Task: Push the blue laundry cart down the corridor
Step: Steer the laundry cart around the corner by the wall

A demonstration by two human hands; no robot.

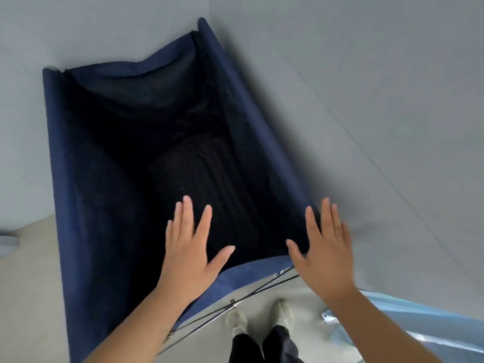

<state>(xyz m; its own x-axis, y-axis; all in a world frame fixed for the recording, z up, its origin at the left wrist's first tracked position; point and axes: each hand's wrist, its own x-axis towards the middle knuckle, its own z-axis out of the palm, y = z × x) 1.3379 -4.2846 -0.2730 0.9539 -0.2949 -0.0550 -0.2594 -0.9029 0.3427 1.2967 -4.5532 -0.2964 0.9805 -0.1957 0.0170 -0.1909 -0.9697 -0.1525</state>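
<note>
The cart [78, 179] fills the middle of the view, a deep bin of dark blue cloth seen from above, its long sides running away from the person toward a grey wall [366, 87]. Its far end stands close against that wall, and its inside is very dark; something dark and folded lies at the bottom, too dim to name. The near rim [251, 273] is a lighter blue band, and under it thin metal rods [235, 302] of the frame cross in front of the person's feet. The left hand [191, 247] is spread wide with all fingers straight and the thumb out, hovering over the near end of the bin; it holds nothing. The right hand [324, 247] is spread flat in the same way over the near right corner of the cart, gripping nothing; whether its palm touches the rim I cannot tell. Below, two pale shoes [259, 318] and dark trouser legs stand on a light floor [28, 297]. A light blue sheet [419, 318] lies at the lower right, beside the right forearm.
</note>
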